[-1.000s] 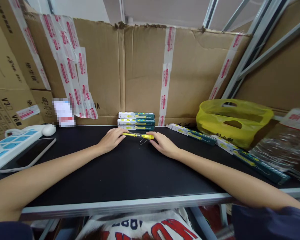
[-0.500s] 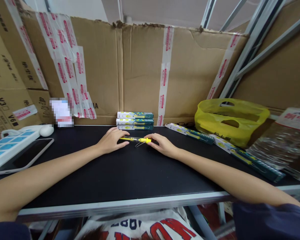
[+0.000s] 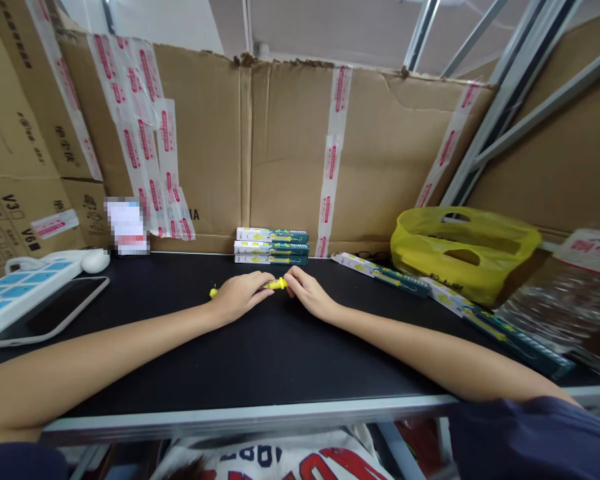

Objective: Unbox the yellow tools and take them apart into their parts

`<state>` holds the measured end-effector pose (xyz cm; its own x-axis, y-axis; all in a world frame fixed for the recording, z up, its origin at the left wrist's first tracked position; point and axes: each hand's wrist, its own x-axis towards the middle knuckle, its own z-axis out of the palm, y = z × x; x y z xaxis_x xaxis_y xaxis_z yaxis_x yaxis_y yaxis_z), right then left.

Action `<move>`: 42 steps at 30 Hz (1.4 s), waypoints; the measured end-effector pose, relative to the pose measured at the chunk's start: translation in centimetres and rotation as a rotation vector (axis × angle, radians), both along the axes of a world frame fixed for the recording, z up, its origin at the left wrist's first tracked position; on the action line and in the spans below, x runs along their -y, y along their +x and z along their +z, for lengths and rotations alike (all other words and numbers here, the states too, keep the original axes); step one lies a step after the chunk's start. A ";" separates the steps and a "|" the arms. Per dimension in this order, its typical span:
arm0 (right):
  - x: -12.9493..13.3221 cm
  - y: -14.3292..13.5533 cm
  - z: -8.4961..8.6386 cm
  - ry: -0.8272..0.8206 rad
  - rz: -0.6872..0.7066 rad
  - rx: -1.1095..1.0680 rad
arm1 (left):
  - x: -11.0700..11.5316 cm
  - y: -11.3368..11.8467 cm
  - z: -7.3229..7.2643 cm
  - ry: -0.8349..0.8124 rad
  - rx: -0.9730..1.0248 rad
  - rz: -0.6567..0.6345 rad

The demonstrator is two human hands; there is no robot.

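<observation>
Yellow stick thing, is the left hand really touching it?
Touching. The head view shows the left hand closed over the yellow stick, which pokes out on both sides of that hand.

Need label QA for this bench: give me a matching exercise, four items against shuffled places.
1. phone
2. bag
3. box stack
4. tool

A. next to the bottle
B. in the left hand
C. beside the power strip
D. before the cardboard, mid-bench

Pairs: 1-C, 2-A, 3-D, 4-B
</observation>
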<state>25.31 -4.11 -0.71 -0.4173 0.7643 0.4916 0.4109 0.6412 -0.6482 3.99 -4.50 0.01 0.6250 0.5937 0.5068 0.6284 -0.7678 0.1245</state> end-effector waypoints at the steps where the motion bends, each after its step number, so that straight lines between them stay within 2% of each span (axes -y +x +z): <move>1: -0.1 -0.1 0.0 -0.031 0.009 0.003 | 0.0 -0.1 0.0 -0.011 -0.008 0.006; 5: -0.3 0.1 -0.2 -0.091 0.113 0.008 | -0.2 -0.6 -0.2 -0.040 -0.034 -0.025; 11: 0.0 0.4 0.0 -0.062 0.184 -0.004 | -0.4 -0.8 -0.2 -0.082 -0.036 -0.024; 16: 0.0 0.4 0.0 -0.119 0.252 -0.041 | -0.4 -0.9 -0.2 -0.066 -0.051 -0.026; 25: 0.2 0.4 0.2 -0.146 0.250 0.049 | 0.0 -0.7 0.2 0.009 -0.193 0.052; 30: 0.3 0.4 0.1 -0.076 0.252 0.000 | 0.1 -0.7 0.3 -0.049 -0.179 0.067; 33: 0.4 0.4 0.0 -0.101 0.283 -0.058 | 0.2 -0.7 0.5 -0.080 -0.182 0.088; 39: 0.1 0.5 -0.2 -0.077 0.140 0.021 | 0.3 -0.7 0.6 -0.059 -0.178 0.050; 42: 0.0 0.6 -0.2 -0.094 0.150 0.056 | 0.2 -0.7 0.5 -0.060 -0.193 0.035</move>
<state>25.87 -4.07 -0.88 -0.5547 0.7329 0.3940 0.3524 0.6358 -0.6866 3.26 -4.68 0.51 0.6858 0.6422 0.3426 0.6710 -0.7401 0.0442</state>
